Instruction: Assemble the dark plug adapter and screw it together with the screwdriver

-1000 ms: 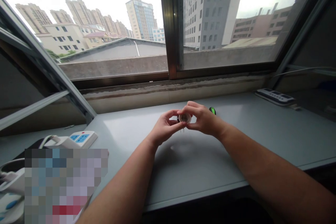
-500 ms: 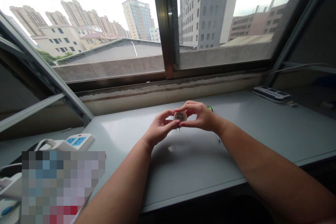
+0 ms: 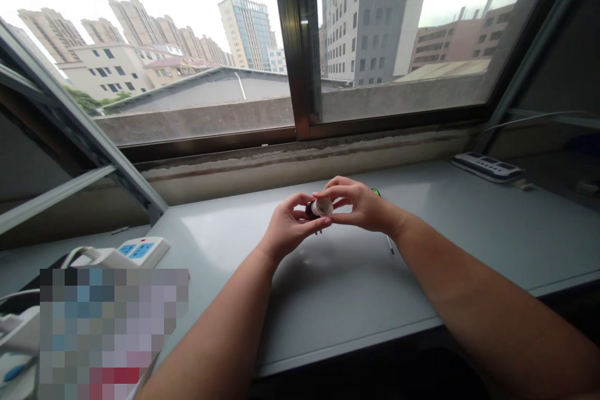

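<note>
Between my hands, above the grey table [image 3: 328, 275], is a small white lamp socket [image 3: 322, 207] with a dark part on its left side. Its round open end faces right and toward me, and thin metal prongs show below. My left hand [image 3: 291, 225] is closed on the socket from the left, thumb underneath. From the right, my right hand [image 3: 359, 203] pinches the rim with thumb and fingertips. Behind the right wrist lies a screwdriver [image 3: 390, 246]; only a green bit of handle and the shaft's end show, the rest being hidden.
White power strips with blue sockets [image 3: 140, 251] and cables stand at the left, beside a pixelated patch. A white-and-dark power strip [image 3: 487, 167] lies at the back right. Behind the table is a window [image 3: 300, 100]; a metal frame [image 3: 112, 150] slants along the left.
The lamp socket has turned: its open end faced me and now points more to the right, baring the dark part at its left. Both hands have shifted slightly with it.
</note>
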